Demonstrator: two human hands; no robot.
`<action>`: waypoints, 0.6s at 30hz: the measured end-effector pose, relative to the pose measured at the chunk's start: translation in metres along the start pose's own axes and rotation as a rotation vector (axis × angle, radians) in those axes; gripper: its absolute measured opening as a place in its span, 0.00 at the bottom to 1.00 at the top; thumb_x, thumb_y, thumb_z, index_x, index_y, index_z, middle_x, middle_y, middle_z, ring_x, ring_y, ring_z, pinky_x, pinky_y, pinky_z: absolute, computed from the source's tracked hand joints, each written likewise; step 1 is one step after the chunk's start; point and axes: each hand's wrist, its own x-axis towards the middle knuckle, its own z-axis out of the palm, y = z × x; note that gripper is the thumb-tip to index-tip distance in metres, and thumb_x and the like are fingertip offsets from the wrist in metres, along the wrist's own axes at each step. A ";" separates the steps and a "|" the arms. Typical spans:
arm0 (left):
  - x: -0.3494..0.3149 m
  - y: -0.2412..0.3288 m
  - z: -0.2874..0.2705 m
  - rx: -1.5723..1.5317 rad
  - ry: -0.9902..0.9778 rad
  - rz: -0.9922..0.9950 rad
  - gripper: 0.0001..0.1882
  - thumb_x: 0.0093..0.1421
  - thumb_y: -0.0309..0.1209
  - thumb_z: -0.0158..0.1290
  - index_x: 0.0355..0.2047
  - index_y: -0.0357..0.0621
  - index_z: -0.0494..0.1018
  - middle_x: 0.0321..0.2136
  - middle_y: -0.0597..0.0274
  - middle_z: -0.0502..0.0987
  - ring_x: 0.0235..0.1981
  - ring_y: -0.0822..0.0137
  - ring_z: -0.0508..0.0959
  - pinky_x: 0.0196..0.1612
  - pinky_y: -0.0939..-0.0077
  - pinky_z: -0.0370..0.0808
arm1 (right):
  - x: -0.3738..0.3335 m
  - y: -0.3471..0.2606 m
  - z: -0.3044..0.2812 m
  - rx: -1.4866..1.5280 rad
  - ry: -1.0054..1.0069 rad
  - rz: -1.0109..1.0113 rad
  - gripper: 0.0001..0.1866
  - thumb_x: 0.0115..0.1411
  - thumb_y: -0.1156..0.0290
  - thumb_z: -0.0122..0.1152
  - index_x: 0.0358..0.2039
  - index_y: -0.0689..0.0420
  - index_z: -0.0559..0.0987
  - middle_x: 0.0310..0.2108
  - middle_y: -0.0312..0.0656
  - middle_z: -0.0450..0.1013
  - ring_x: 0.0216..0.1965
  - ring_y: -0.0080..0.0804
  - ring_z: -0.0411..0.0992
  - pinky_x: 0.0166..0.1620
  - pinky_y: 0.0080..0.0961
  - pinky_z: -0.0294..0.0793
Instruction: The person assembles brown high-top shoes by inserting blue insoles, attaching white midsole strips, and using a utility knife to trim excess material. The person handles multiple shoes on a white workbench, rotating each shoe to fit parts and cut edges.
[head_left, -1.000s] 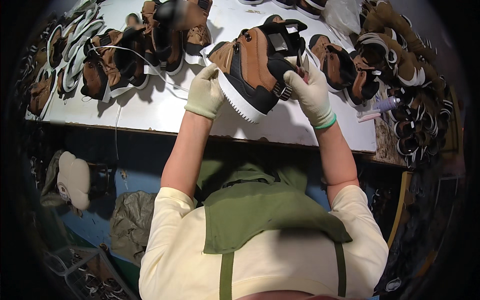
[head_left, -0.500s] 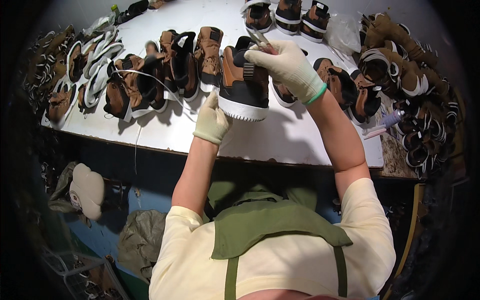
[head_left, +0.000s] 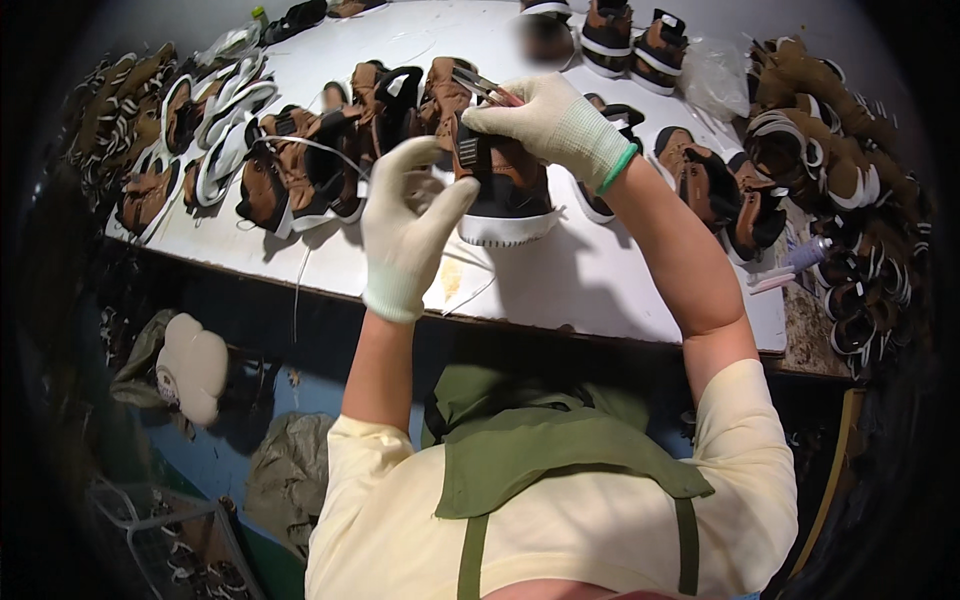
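Note:
A brown and black shoe [head_left: 508, 196] with a white, stitched sole is before me, its heel end toward me. My right hand [head_left: 556, 125], in a white knitted glove with a green cuff, grips its upper edge. A slim two-bladed metal tool with a reddish handle [head_left: 482, 86] is also held in that hand, its tips pointing left; whether it is snips or pliers I cannot tell. Left of the shoe, my gloved left hand [head_left: 408, 232] is raised, thumb and fingers curved apart, holding nothing. A pale cord [head_left: 318, 150] runs over the shoes behind it.
More brown shoes [head_left: 285, 180] line the white table [head_left: 560, 285] to the left, and others [head_left: 705, 180] to the right. Heaped shoes [head_left: 830, 150] flank the far right. A pink and purple tube-shaped item [head_left: 800, 255] lies near the right corner. A cushioned stool [head_left: 192, 368] stands below.
My left hand has come away from the shoe's sole, its pinched fingers now spread and raised. The right hand keeps its grip on shoe and tool. The whole view has shifted slightly.

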 end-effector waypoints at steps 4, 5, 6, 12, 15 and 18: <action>0.008 -0.020 -0.007 -0.143 -0.086 -0.142 0.11 0.57 0.24 0.60 0.40 0.36 0.75 0.31 0.68 0.76 0.30 0.82 0.73 0.34 0.88 0.70 | 0.001 -0.008 0.012 -0.122 -0.091 -0.006 0.18 0.55 0.59 0.68 0.26 0.66 0.80 0.16 0.33 0.71 0.21 0.16 0.65 0.25 0.19 0.67; 0.007 -0.023 -0.007 -0.194 -0.071 -0.155 0.11 0.57 0.24 0.60 0.40 0.36 0.75 0.31 0.68 0.76 0.30 0.82 0.73 0.33 0.88 0.70 | 0.002 -0.008 0.012 -0.180 -0.093 -0.048 0.18 0.54 0.59 0.68 0.25 0.65 0.80 0.16 0.33 0.70 0.20 0.16 0.64 0.24 0.19 0.66; 0.006 -0.025 -0.007 -0.246 -0.057 -0.168 0.11 0.57 0.24 0.60 0.40 0.35 0.75 0.31 0.68 0.76 0.30 0.82 0.73 0.33 0.88 0.70 | 0.003 -0.009 0.014 -0.238 -0.096 -0.089 0.19 0.54 0.59 0.68 0.24 0.65 0.80 0.15 0.33 0.69 0.20 0.16 0.64 0.24 0.20 0.66; 0.011 -0.032 -0.005 -0.278 -0.005 -0.156 0.08 0.57 0.25 0.61 0.36 0.36 0.76 0.27 0.70 0.76 0.25 0.83 0.71 0.28 0.90 0.67 | 0.014 -0.009 0.017 -0.298 -0.168 -0.119 0.18 0.55 0.59 0.66 0.22 0.64 0.80 0.12 0.32 0.66 0.17 0.17 0.62 0.22 0.22 0.63; 0.014 -0.042 -0.001 -0.374 0.112 -0.096 0.06 0.58 0.26 0.60 0.34 0.37 0.77 0.25 0.71 0.76 0.23 0.84 0.70 0.26 0.90 0.64 | 0.012 -0.007 0.022 -0.163 -0.069 -0.095 0.16 0.56 0.60 0.65 0.24 0.62 0.82 0.13 0.30 0.65 0.17 0.16 0.60 0.21 0.20 0.62; 0.009 -0.049 -0.003 -0.505 0.181 -0.112 0.05 0.61 0.27 0.57 0.32 0.38 0.75 0.21 0.70 0.73 0.20 0.81 0.68 0.25 0.87 0.64 | -0.005 0.001 0.024 0.297 0.230 -0.134 0.13 0.61 0.63 0.60 0.27 0.60 0.78 0.22 0.30 0.71 0.18 0.10 0.61 0.20 0.12 0.58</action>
